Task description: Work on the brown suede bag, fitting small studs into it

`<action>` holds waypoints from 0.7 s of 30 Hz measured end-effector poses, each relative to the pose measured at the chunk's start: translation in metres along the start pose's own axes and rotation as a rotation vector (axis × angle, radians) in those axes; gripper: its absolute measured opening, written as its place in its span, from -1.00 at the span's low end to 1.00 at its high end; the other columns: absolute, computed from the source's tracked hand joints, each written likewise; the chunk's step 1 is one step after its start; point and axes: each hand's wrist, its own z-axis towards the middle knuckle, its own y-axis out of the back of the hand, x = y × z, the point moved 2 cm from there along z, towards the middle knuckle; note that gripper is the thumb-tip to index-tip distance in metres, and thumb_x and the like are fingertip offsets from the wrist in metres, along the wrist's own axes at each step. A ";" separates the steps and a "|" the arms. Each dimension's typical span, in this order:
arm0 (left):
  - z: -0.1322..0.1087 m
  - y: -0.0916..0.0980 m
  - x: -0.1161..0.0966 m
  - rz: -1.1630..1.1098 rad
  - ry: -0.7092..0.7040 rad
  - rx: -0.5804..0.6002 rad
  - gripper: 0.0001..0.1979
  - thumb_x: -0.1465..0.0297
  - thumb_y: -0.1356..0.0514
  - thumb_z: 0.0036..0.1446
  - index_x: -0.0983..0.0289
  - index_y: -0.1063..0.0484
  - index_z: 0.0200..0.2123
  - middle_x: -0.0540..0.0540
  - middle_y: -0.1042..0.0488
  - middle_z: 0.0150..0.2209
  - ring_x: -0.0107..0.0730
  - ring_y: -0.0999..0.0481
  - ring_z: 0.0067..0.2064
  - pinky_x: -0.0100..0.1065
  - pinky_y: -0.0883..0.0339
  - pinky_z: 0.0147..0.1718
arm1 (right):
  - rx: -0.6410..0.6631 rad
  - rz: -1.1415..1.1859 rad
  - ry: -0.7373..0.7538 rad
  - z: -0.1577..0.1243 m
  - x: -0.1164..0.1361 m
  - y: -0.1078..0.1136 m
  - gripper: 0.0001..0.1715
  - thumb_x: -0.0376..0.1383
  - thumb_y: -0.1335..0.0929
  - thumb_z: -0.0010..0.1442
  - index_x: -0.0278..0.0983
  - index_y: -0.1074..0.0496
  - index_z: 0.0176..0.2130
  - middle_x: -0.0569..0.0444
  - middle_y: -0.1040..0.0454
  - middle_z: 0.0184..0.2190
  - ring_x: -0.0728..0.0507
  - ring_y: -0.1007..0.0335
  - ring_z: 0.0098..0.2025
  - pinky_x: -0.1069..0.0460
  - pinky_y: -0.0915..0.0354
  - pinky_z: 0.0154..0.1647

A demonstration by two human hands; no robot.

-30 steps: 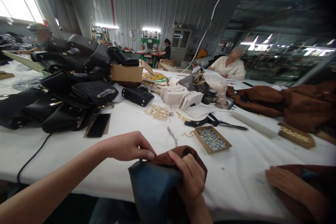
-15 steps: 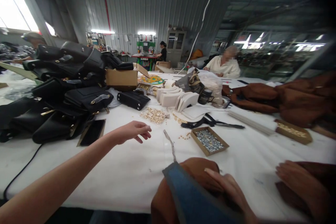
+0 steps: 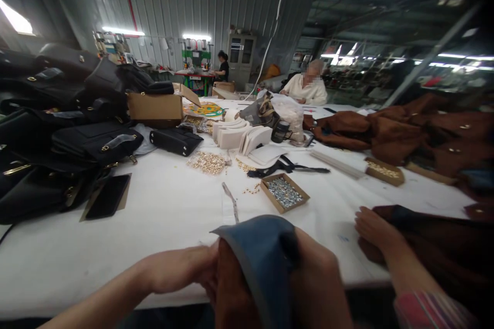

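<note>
A brown bag piece (image 3: 235, 288) with a blue flap or lining (image 3: 262, 252) is held up at the near edge of the table. My left hand (image 3: 193, 267) grips its left side, the fingers partly hidden behind the brown material. On the other side my right hand (image 3: 318, 262) holds the same piece, its fingertips covered by the blue part. Just beyond lies a thin, crinkled strip-like tool (image 3: 231, 200). A shallow cardboard box (image 3: 283, 209) of small silvery metal parts sits past it to the right.
Black handbags (image 3: 96, 141) are heaped at left beside a phone (image 3: 108, 198). Gold studs (image 3: 208, 162), white pads (image 3: 231, 133) and a black strap (image 3: 287, 167) lie mid-table. At right, a co-worker's hand (image 3: 376, 229) rests on dark brown material, near more brown bags (image 3: 405, 133).
My left hand has come back from over the table and taken hold of the bag's left side. The blue part is lifted and folded over. The view has turned right.
</note>
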 end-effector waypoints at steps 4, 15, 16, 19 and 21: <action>0.015 0.075 0.031 0.041 0.094 -0.236 -0.13 -0.39 -0.08 0.36 0.34 -0.67 -0.13 0.32 -0.72 -0.17 -0.02 -0.71 -0.17 -0.13 -0.62 -0.18 | -0.072 -0.088 -0.019 -0.012 -0.032 -0.064 -0.76 -0.50 -0.33 0.22 -0.18 -0.44 -0.37 0.08 -0.50 -0.45 -0.16 -0.45 -0.38 -0.03 -0.26 -0.36; 0.180 0.165 -0.070 1.059 -0.126 -0.571 -0.73 0.19 -0.52 0.14 0.26 -0.68 -0.26 0.08 -0.65 -0.34 -0.25 -0.58 -0.31 -0.28 -0.35 -0.33 | -0.136 -0.049 0.150 -0.029 -0.047 -0.104 -0.77 -0.49 -0.31 0.46 -0.22 -0.52 -0.12 0.11 -0.33 -0.40 -0.15 -0.27 -0.31 -0.10 -0.10 -0.29; 0.199 0.155 -0.070 1.128 -0.121 -0.549 -0.68 0.16 -0.57 0.09 0.26 -0.69 -0.25 0.10 -0.68 -0.28 -0.21 -0.61 -0.26 -0.27 -0.36 -0.29 | -0.128 -0.053 0.151 -0.029 -0.048 -0.104 -0.78 -0.48 -0.32 0.46 -0.22 -0.52 -0.10 0.11 -0.33 -0.40 -0.16 -0.27 -0.31 -0.10 -0.11 -0.29; 0.239 0.132 -0.060 1.280 -0.048 -0.513 -0.57 0.13 -0.64 0.02 0.24 -0.73 -0.15 0.21 -0.72 -0.12 -0.03 -0.67 -0.11 -0.23 -0.39 -0.23 | -0.128 -0.074 0.158 -0.029 -0.049 -0.105 -0.80 -0.47 -0.34 0.47 -0.22 -0.53 -0.07 0.11 -0.33 -0.41 -0.16 -0.28 -0.31 -0.10 -0.11 -0.30; 0.251 0.127 -0.051 1.323 -0.014 -0.521 -0.60 0.19 -0.64 0.02 0.25 -0.75 -0.14 0.27 -0.72 -0.09 0.05 -0.68 -0.09 -0.21 -0.41 -0.22 | -0.136 -0.076 0.158 -0.029 -0.049 -0.105 -0.79 -0.48 -0.34 0.47 -0.22 -0.53 -0.05 0.11 -0.31 -0.41 -0.16 -0.26 -0.32 -0.11 -0.09 -0.31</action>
